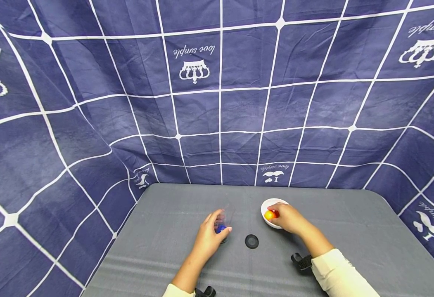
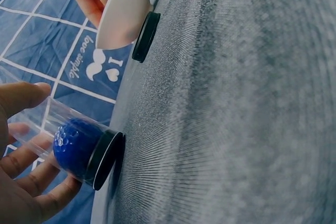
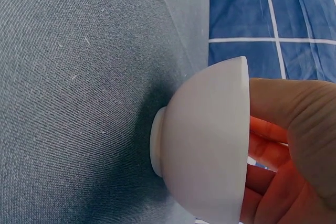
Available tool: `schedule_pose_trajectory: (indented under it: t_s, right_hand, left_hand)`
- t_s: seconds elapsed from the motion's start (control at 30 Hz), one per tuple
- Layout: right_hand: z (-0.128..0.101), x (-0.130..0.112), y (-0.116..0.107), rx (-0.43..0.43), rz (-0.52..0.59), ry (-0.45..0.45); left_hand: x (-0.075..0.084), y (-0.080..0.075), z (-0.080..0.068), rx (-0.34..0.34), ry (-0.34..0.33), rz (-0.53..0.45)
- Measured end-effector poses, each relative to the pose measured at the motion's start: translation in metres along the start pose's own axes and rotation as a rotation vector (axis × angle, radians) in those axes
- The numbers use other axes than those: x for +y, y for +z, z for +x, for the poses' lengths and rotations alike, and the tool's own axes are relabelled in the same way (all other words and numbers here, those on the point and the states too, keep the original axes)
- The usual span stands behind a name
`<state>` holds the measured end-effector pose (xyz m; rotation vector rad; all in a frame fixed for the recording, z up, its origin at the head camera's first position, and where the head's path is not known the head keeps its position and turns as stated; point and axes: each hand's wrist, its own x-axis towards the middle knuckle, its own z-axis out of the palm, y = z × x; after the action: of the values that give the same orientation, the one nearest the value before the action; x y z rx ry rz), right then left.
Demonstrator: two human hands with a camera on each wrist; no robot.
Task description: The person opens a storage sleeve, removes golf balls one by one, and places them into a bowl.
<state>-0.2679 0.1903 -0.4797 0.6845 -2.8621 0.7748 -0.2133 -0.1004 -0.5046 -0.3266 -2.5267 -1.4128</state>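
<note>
My left hand curls round a clear plastic tube, the thumb on one side and the fingers on the other. Inside the tube, a dimpled blue ball sits at the bottom, just above the black base. The base stands on the grey table. To the right, my right hand reaches over the rim of a white bowl. Its thumb and fingers pinch an orange-yellow ball in the bowl. A patch of red shows beside that ball, partly hidden by the fingers.
A round black lid lies flat on the grey table between the tube and the bowl. Blue cloth with white grid lines hangs behind the table and at both sides. Black straps are worn at the wrists.
</note>
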Motion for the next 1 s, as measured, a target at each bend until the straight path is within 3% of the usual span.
schedule_pose_trajectory:
  t_s: [0.4, 0.57, 0.8, 1.0]
  right_hand:
    - [-0.005, -0.001, -0.009, -0.012, -0.005, 0.030]
    - [-0.007, -0.001, -0.017, 0.055, 0.032, 0.020]
    - [-0.010, -0.004, -0.024, 0.160, 0.162, -0.004]
    - [-0.014, -0.013, -0.027, 0.171, 0.278, -0.005]
  left_hand:
    - [-0.002, 0.001, 0.000, -0.011, 0.005, 0.016]
    - [-0.002, 0.001, 0.000, -0.010, 0.011, 0.020]
    - [-0.002, 0.003, 0.000, 0.021, 0.039, 0.024]
    - [0.004, 0.001, 0.002, 0.047, 0.066, 0.020]
